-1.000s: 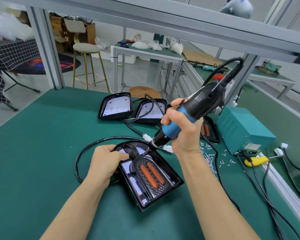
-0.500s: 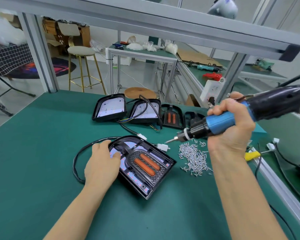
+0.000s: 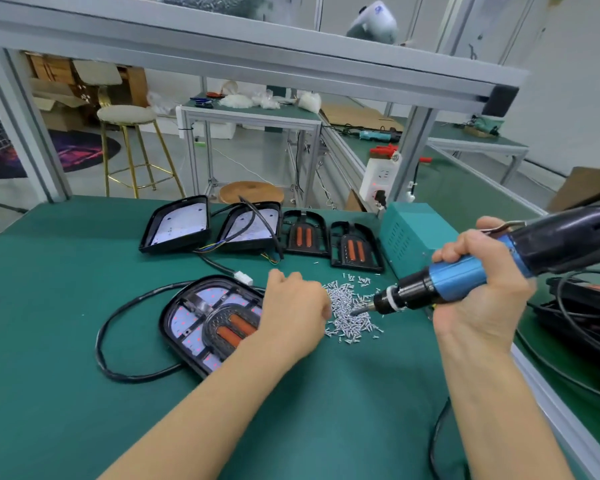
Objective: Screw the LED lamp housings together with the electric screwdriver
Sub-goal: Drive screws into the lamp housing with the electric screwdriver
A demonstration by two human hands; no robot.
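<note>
No text or label can be read.

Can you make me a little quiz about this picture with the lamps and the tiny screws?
1. True or false: the right hand holds the electric screwdriver.
2. Where is the left hand? A) on the stool B) at the pile of screws C) on the green box
3. Fill in: the screwdriver's tip points at the ____.

Key: 1. True. 2. B; it reaches over the lamp housing to the pile's edge, though whether it pinches a screw is hidden. 3. Screws.
</note>
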